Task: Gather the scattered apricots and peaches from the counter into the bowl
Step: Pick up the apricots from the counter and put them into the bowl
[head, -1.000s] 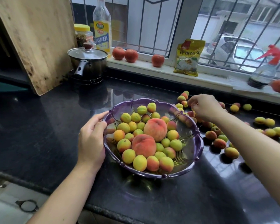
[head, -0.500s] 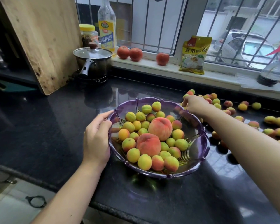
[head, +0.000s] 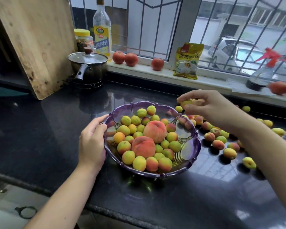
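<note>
1. The counter still carries many loose apricots under and beyond the right arm.
2. The bowl, steadied at its rim by the gripping left hand, sits between both hands, roughly half full.
3. The right hand has lifted, now clutching several apricots; dropping them in comes next.

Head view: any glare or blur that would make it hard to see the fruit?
Head view: window glare streaks the dark counter beside the bowl; the right hand and its apricots look slightly smeared; a red fruit at the right edge is blurred; window bars bow with wide-angle distortion.
</note>
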Demonstrator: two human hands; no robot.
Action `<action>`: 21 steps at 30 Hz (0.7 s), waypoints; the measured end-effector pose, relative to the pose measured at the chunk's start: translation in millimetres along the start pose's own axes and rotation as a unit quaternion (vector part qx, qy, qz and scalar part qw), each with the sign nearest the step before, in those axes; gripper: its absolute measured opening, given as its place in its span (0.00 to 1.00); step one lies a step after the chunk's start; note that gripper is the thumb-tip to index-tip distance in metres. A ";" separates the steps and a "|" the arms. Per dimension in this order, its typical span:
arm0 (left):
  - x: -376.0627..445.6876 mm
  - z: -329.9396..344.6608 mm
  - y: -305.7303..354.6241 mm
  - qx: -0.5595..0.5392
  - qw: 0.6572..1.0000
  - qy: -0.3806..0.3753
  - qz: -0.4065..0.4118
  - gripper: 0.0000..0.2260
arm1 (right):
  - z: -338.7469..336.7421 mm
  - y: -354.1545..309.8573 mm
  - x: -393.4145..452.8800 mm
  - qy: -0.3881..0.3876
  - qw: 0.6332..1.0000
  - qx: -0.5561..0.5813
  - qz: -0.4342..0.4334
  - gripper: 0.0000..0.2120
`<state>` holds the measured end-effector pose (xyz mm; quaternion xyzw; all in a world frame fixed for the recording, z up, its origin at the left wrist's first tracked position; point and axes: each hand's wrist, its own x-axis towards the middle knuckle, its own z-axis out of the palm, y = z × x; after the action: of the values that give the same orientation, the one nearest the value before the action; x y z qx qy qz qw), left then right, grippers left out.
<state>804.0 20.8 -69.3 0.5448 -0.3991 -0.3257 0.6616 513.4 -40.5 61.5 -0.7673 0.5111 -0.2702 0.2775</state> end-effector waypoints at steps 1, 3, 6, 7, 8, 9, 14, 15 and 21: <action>-0.4 0.2 1.1 -0.002 1.000 0.001 0.000 0.15 | 0.0 -1.0 -0.5 -0.010 1.000 -0.025 -0.011 0.16; -0.7 0.1 2.1 -0.006 1.000 0.002 0.000 0.13 | 3.0 -1.3 4.7 0.001 0.994 -0.104 -0.031 0.21; -2.1 0.3 4.1 -0.003 1.000 0.002 0.002 0.13 | 18.0 0.2 21.6 0.010 0.968 -0.242 -0.063 0.17; -2.5 0.4 4.7 -0.002 1.000 0.001 -0.001 0.15 | 25.0 1.5 28.3 0.000 0.953 -0.290 -0.083 0.16; -2.1 -0.3 4.2 -0.003 1.000 0.001 -0.006 0.16 | 32.3 4.0 35.7 -0.010 0.939 -0.328 -0.103 0.16; -1.3 -1.4 2.8 -0.004 1.000 0.000 -0.008 0.16 | 39.2 5.7 41.9 -0.020 0.928 -0.354 -0.115 0.16; 1.1 -3.9 -1.2 0.004 1.000 -0.003 -0.010 0.20 | 55.7 13.5 58.4 0.008 0.881 -0.436 -0.184 0.12; 1.7 -3.5 -2.1 0.005 1.000 -0.003 -0.007 0.21 | 55.9 13.1 59.1 0.015 0.883 -0.426 -0.198 0.11; 3.5 -3.6 -6.1 -0.001 1.000 -0.002 -0.008 0.21 | 63.9 22.1 63.2 0.001 0.891 -0.399 -0.217 0.10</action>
<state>808.9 18.2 -75.0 0.5466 -0.3964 -0.3324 0.6585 565.0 -97.2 9.5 -0.9049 0.3971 -0.0972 -0.1180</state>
